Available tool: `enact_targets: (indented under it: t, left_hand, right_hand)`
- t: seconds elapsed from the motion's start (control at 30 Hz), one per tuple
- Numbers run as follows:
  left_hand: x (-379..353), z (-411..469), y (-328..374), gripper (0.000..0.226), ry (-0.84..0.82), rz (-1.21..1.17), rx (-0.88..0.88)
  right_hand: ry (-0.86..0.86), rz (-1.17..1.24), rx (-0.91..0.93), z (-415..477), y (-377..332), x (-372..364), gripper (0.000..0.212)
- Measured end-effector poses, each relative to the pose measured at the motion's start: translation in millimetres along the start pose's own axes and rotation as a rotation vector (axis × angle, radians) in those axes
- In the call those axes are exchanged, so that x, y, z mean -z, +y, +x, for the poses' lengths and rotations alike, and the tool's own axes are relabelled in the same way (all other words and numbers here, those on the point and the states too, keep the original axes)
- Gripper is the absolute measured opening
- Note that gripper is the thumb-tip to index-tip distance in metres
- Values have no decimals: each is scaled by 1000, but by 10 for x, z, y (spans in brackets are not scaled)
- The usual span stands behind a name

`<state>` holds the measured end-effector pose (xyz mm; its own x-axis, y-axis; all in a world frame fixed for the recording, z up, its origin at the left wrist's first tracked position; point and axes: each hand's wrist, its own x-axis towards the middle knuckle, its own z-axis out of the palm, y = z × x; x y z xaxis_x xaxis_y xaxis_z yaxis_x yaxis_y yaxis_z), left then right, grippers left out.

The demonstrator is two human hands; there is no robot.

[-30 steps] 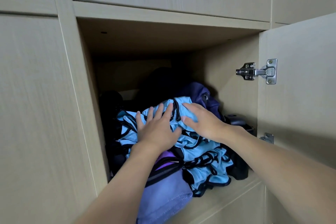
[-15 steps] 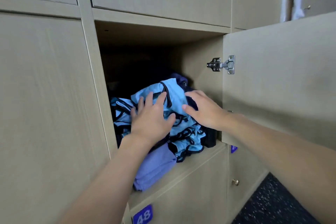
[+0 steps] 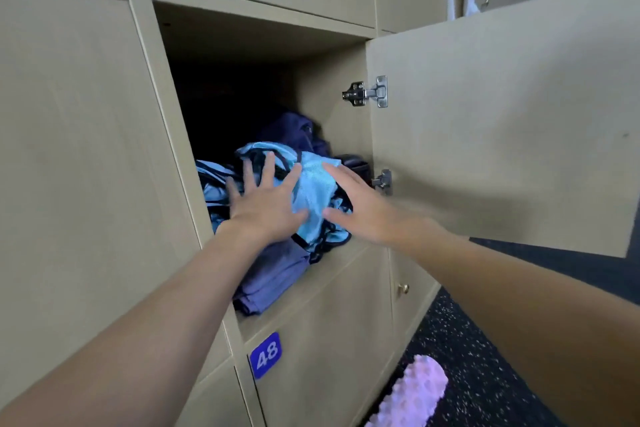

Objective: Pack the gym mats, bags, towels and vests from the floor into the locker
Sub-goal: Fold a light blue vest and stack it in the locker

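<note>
the left hand [image 3: 265, 204] lies flat with fingers fanned wide on the light blue vests [image 3: 315, 191], which are bundled at the front of the open locker [image 3: 263, 42]. the right hand [image 3: 360, 208], fingers straight and blurred, is at the bundle's right side; i cannot tell whether it touches. both hands hold nothing. a purple folded cloth [image 3: 273, 274] under the vests sticks out over the shelf edge. a dark bag [image 3: 294, 130] sits behind. a pink ridged roller [image 3: 412, 395] lies on the speckled floor [image 3: 485, 357].
</note>
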<state>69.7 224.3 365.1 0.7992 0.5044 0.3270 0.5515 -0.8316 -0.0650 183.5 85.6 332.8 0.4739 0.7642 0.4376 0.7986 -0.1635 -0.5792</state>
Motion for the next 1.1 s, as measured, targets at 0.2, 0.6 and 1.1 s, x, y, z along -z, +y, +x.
enact_targets:
  t: [0.2,0.6,1.1]
  left_hand:
    - [-265,210,-68,88,-2,84,-22]
    - [-340,291,-8,97,435,-18,-15]
    - [126,615,-184,82,344,70,410]
  right_hand:
    - [83,56,-34,591,48,-326,85]
    - [236,27,-16,948,88,-31,41]
    - [55,37,212,1836,-149,-99,63]
